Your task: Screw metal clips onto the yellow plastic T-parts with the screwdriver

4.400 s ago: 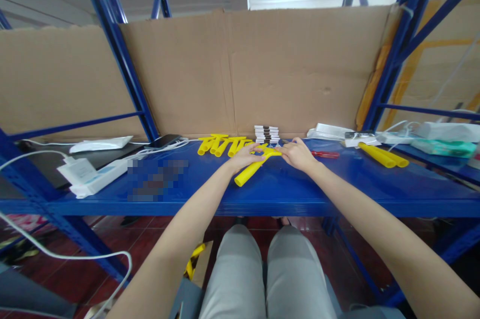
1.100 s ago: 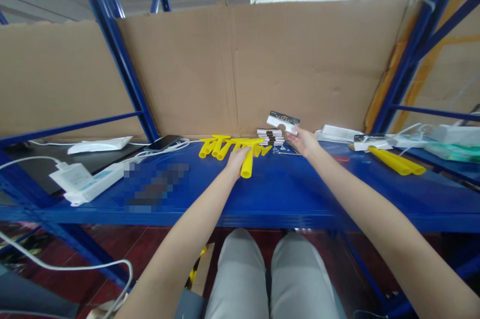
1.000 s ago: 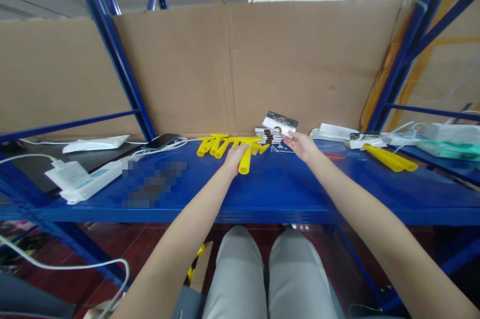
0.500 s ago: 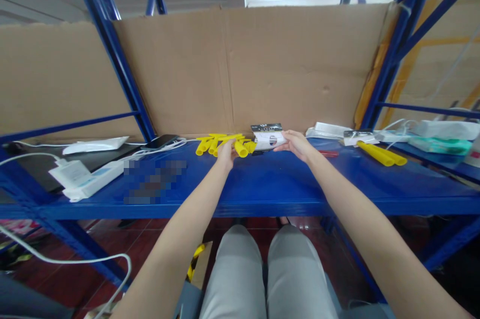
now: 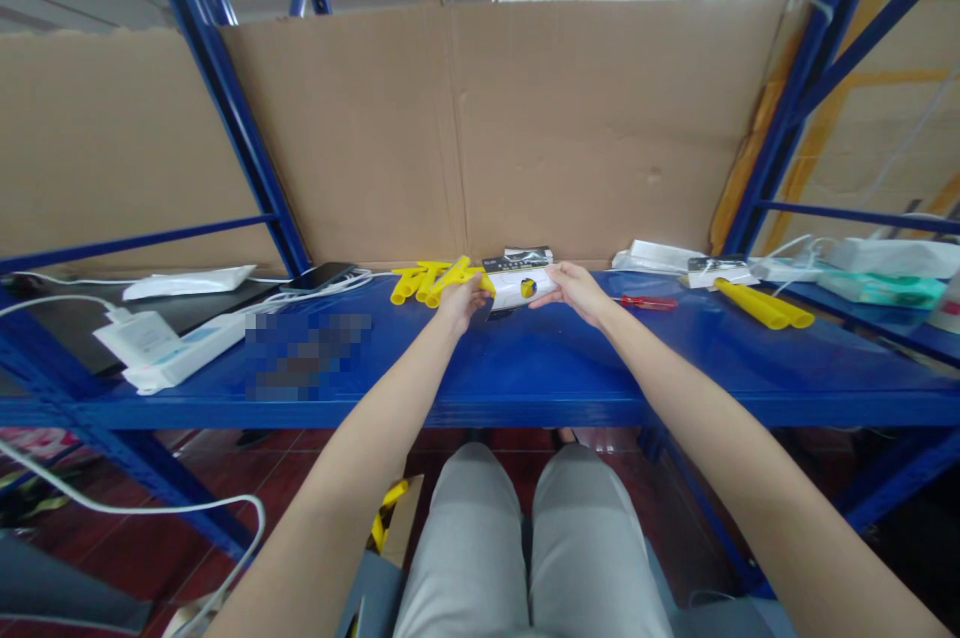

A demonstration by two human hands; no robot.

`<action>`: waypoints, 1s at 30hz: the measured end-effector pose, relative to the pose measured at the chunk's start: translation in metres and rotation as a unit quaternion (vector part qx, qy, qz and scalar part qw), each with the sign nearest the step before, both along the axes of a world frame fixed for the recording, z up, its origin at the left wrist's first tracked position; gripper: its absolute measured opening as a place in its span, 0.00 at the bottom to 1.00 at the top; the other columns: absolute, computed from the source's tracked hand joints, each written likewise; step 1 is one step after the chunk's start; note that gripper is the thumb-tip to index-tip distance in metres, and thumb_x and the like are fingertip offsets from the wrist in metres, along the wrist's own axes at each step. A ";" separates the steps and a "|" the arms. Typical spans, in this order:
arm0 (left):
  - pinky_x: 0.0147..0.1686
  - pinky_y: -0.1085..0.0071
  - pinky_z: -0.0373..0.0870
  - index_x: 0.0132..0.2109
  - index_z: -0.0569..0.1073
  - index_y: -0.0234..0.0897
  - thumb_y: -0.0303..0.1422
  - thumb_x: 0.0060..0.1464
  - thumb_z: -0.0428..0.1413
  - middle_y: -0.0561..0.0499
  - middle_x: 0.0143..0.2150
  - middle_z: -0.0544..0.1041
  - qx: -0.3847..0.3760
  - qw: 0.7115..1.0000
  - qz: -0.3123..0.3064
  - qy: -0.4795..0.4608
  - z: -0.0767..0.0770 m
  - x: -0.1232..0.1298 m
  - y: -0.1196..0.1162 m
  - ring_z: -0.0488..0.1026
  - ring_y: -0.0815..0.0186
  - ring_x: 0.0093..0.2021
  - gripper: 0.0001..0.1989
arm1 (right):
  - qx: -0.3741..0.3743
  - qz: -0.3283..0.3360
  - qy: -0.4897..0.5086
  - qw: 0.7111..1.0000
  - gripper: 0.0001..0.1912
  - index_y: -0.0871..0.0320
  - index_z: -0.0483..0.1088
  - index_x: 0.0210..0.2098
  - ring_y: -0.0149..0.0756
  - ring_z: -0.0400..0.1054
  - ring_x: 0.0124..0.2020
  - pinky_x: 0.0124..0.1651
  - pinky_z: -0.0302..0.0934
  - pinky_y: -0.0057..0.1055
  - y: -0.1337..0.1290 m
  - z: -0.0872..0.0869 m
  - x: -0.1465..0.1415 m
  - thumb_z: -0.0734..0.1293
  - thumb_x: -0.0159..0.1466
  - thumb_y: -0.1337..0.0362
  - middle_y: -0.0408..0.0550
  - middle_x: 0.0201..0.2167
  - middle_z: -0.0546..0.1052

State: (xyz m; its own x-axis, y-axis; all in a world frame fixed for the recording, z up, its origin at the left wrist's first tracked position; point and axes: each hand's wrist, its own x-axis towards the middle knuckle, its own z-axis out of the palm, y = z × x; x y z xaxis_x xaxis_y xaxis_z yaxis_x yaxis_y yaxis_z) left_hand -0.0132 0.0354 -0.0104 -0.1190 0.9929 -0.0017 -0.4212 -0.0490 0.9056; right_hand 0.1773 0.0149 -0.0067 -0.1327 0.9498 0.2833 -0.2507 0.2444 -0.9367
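My left hand is closed on a yellow tube, whose end goes into a white cardboard sleeve with a black printed top. Yellow shows through the round cut-out in the sleeve's front. At the sleeve's right end, my right hand grips it between thumb and fingers. Several more yellow tubes lie in a pile just left of my left hand. Behind the held sleeve, part of another black-topped sleeve shows. A red-handled tool rests right of my right hand.
On the right of the blue shelf lie two yellow tubes beside a black-and-white sleeve. A power strip, cables and a phone occupy the left. A cardboard panel stands behind. Below, an open box holds yellow pieces.
My left hand has lifted a yellow tube to the sleeve, and its end is now inside. The sleeve has shifted slightly left and tilted in my right hand.
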 end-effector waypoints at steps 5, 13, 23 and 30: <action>0.17 0.80 0.61 0.35 0.71 0.31 0.24 0.56 0.56 0.54 0.19 0.70 -0.018 0.999 0.023 -0.012 0.004 0.001 -0.004 0.67 0.75 0.16 0.01 | 0.006 0.006 0.004 1.000 0.07 0.60 0.66 0.29 0.35 0.75 0.26 0.30 0.75 0.36 -0.002 0.002 0.000 0.64 0.65 0.68 0.46 0.25 0.76; 0.16 0.81 0.60 0.32 0.70 0.31 0.27 0.57 0.56 0.54 0.19 0.71 -0.013 1.000 -0.016 0.007 0.002 0.001 -0.004 0.67 0.76 0.16 0.05 | 0.026 0.005 -0.003 1.000 0.08 0.60 0.64 0.29 0.34 0.75 0.26 0.35 0.75 0.39 -0.003 0.002 -0.005 0.63 0.65 0.68 0.44 0.25 0.76; 0.20 0.78 0.64 0.34 0.72 0.33 0.28 0.57 0.55 0.49 0.24 0.75 0.008 0.999 -0.044 0.009 -0.007 0.000 0.009 0.71 0.72 0.20 0.04 | 0.029 0.008 -0.011 0.999 0.08 0.59 0.64 0.29 0.33 0.75 0.26 0.34 0.75 0.39 0.000 0.000 -0.006 0.65 0.64 0.67 0.42 0.25 0.74; 0.31 0.73 0.73 0.39 0.74 0.34 0.23 0.50 0.58 0.50 0.27 0.78 -0.002 1.000 -0.030 -0.007 -0.013 -0.002 0.022 0.76 0.67 0.27 0.08 | 0.027 0.001 0.003 1.000 0.09 0.58 0.63 0.27 0.32 0.74 0.25 0.33 0.75 0.41 -0.003 0.000 -0.010 0.67 0.62 0.68 0.41 0.25 0.73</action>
